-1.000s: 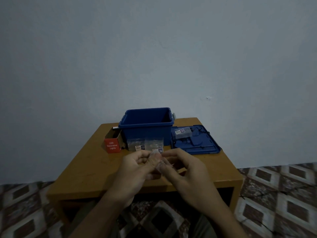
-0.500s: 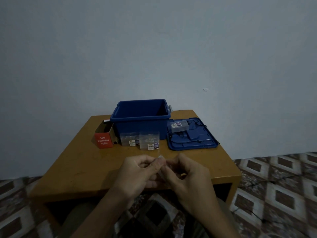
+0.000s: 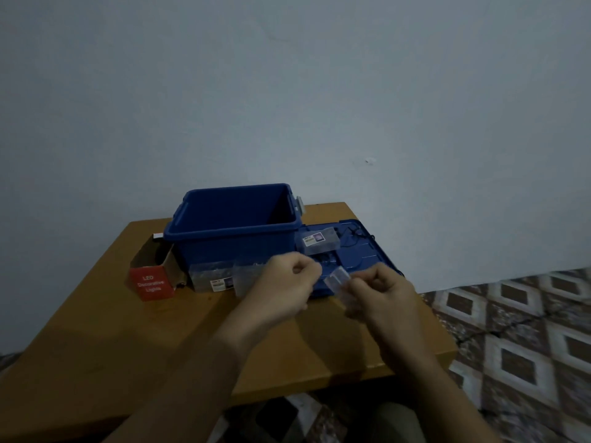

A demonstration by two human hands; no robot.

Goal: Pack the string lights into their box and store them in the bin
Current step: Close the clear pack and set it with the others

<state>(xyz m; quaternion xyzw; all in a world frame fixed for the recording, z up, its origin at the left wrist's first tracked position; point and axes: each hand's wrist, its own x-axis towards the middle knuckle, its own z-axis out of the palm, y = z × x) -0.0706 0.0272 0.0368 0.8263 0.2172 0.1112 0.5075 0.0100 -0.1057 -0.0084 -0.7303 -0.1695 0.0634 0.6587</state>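
- The clear plastic piece (image 3: 336, 280), probably part of the string lights, is held above the table's middle, just near of the lid. The right hand (image 3: 383, 294) pinches it between thumb and curled fingers.
- The left hand (image 3: 287, 284) is just left of it, with fingers curled and thumb against forefinger. I cannot tell whether it is pinching a fine wire.
- Risk: if a thin strand runs between the hands, pulling them apart could snag or knot it, and a light pinch could let the slick piece slip onto the table (image 3: 160, 340).
- Risk: the red box (image 3: 153, 285) lies open at the far left, behind the left forearm's reach. A trailing strand could drag the clear cases (image 3: 208, 276) that stand against the blue bin (image 3: 233, 243).
- Risk: a dark wire (image 3: 353, 233) lies on the lid (image 3: 364, 254) by another clear case (image 3: 319, 242) and could catch on it.
- Hard to see: the light is dim and the hands are blurred. No bulbs or strand show clearly, and the left hand covers part of one case. The floor of the bin and the inside of the red box are in shadow.
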